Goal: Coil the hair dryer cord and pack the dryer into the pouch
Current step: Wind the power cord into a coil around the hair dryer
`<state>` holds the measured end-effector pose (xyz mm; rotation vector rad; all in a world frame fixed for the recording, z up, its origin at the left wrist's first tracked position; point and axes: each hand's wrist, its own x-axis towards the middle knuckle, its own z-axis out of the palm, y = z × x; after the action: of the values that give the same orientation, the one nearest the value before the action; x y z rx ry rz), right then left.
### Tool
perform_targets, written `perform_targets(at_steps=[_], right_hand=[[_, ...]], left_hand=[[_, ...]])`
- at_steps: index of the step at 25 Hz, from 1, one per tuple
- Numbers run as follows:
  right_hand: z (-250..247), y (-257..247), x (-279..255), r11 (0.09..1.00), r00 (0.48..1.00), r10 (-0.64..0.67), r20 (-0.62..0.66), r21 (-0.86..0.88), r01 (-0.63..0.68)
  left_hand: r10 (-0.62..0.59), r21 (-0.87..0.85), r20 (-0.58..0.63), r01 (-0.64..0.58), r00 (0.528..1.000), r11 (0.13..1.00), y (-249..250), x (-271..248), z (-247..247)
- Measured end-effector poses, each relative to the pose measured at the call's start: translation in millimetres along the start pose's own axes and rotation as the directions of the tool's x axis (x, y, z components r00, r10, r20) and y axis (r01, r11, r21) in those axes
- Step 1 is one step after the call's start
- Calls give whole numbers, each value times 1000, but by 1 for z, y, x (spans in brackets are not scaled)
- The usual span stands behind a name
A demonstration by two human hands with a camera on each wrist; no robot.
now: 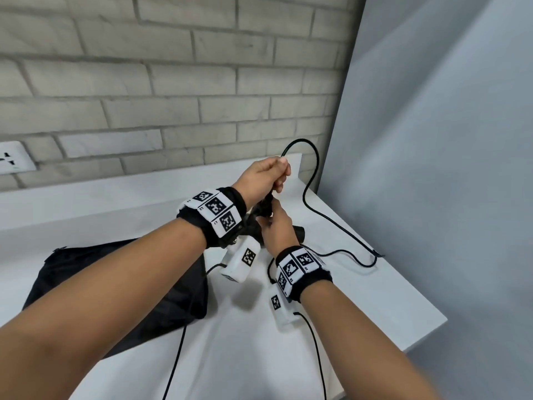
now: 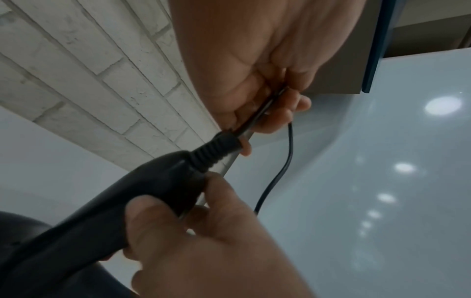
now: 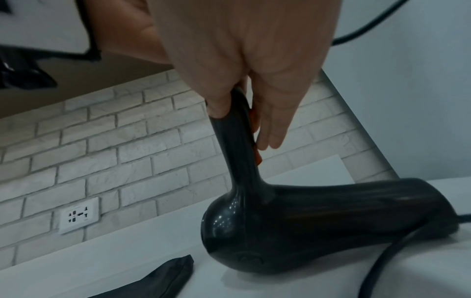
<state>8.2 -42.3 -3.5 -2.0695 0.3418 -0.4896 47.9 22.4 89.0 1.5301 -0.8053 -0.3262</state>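
The black hair dryer (image 3: 318,217) rests with its body on the white table (image 1: 375,298) and its handle pointing up. My right hand (image 1: 275,226) grips the handle (image 2: 142,193) near its top, thumb on one side and fingers on the other. Just above, my left hand (image 1: 274,171) holds the black cord (image 1: 317,163) in its curled fingers, close to the ribbed strain relief (image 2: 214,153). From that hand the cord arcs up and drops to the table at the right, where it lies in a loose curve. The black pouch (image 1: 115,284) lies flat at the left, under my left forearm.
A brick wall with a white outlet (image 3: 79,215) runs behind the table. A grey panel (image 1: 432,140) closes off the right side, and the table's right edge slants toward me. Thin black cables from the wrist cameras hang over the front of the table.
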Motion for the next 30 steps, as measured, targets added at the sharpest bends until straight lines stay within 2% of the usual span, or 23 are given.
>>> perform_targets(at_steps=[3, 6, 7, 8, 9, 11, 12, 13, 15, 17, 18, 21, 22, 25, 26, 28, 30], right_hand=[[-9, -7, 2, 1000, 998, -4, 63, 24, 3], [-21, -14, 3, 999, 993, -45, 106, 35, 41], [-26, -17, 2, 998, 996, -69, 59, 8, 69], [-31, -19, 1, 994, 994, -108, -35, -21, 107], [-38, -22, -1, 985, 970, -171, -173, -57, 163], [-57, -31, -1, 943, 832, -329, -447, -199, 266], [-67, -36, 2, 929, 790, -361, -496, -263, 260], [-74, -40, 8, 936, 814, -329, -479, -282, 212], [-81, -47, 22, 964, 939, -112, -325, -265, 23], [-79, -47, 32, 938, 983, 73, -166, -322, -124], [-75, -46, 34, 933, 988, 99, -115, -336, -132], [-61, -44, 37, 941, 997, 49, -62, -331, -67], [-57, -45, 37, 958, 998, 31, -57, -282, -46], [-51, -50, 34, 998, 999, -36, -17, 45, 37], [-52, -54, 32, 996, 997, -83, 5, 26, 83], [-55, -61, 27, 976, 982, -165, 93, -131, 176], [-57, -67, 21, 930, 957, -224, 182, -255, 266]], left_hand=[[66, 89, 61, -71, 996, 994, -12, -2, -1], [37, 21, -35, -36, 999, 999, -13, 6, -2], [14, -13, -82, -15, 997, 1000, -12, 10, -3], [-6, -48, -129, 0, 992, 999, -10, 14, -3], [-23, -82, -169, 9, 985, 997, -10, 18, -4], [-42, -141, -219, 11, 975, 990, -9, 23, -5], [-51, -171, -235, 10, 971, 985, -9, 25, -5], [-58, -200, -247, 8, 967, 980, -8, 25, -5], [-71, -257, -256, 3, 964, 966, -3, 25, -6], [-81, -300, -233, 7, 969, 954, 4, 24, -7], [-83, -313, -216, 11, 973, 950, 8, 23, -7], [-90, -336, -173, 27, 981, 941, 21, 18, -9], [-94, -342, -165, 32, 982, 939, 25, 16, -10], [-99, -375, -136, 41, 986, 926, 37, 8, -11], [-94, -396, -119, 39, 988, 917, 40, 5, -11], [-79, -438, -94, 30, 992, 898, 46, 4, -13], [-68, -474, -117, 4, 991, 881, 53, 4, -19]])
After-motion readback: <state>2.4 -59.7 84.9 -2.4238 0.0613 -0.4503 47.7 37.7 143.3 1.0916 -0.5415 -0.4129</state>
